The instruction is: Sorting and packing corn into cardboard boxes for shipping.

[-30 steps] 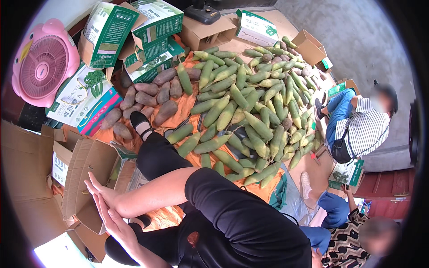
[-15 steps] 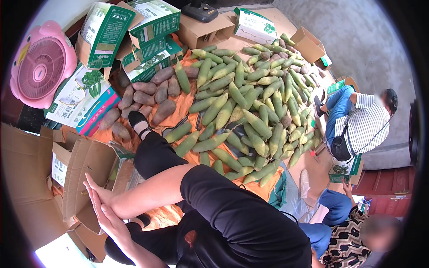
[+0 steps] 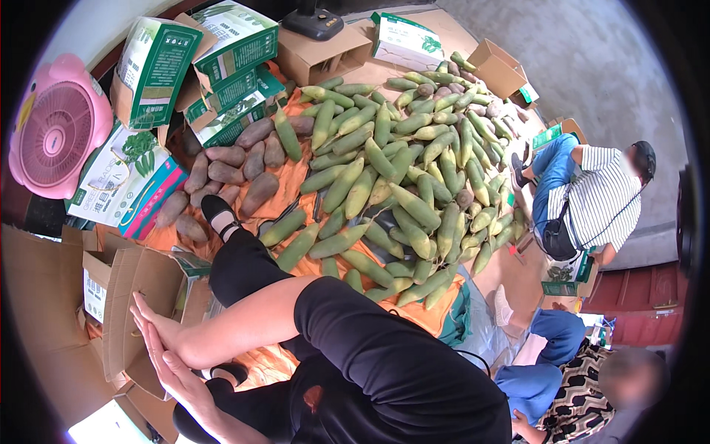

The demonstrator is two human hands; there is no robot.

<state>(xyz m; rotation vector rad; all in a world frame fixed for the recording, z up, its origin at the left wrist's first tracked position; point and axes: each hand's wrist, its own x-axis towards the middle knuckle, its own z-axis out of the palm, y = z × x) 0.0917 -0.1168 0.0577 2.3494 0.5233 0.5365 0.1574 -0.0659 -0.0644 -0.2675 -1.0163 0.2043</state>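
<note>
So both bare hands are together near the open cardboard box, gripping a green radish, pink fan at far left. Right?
Not the grip: the left hand and right hand hold nothing visible. The head view shows them flat, palm to palm; the green radishes lie in the pile. Hands together near the open cardboard box, pink fan at far left: that stands.

A grey wall [image 3: 592, 66] bounds the upper right; a pale wall [image 3: 122, 33] shows at upper left. A red door [image 3: 632, 296] with a metal latch [image 3: 663, 312] adjoins the grey wall. Floor coverings: tan board [image 3: 462, 37], orange sheet [image 3: 262, 366]. Lighting: bright.
</note>
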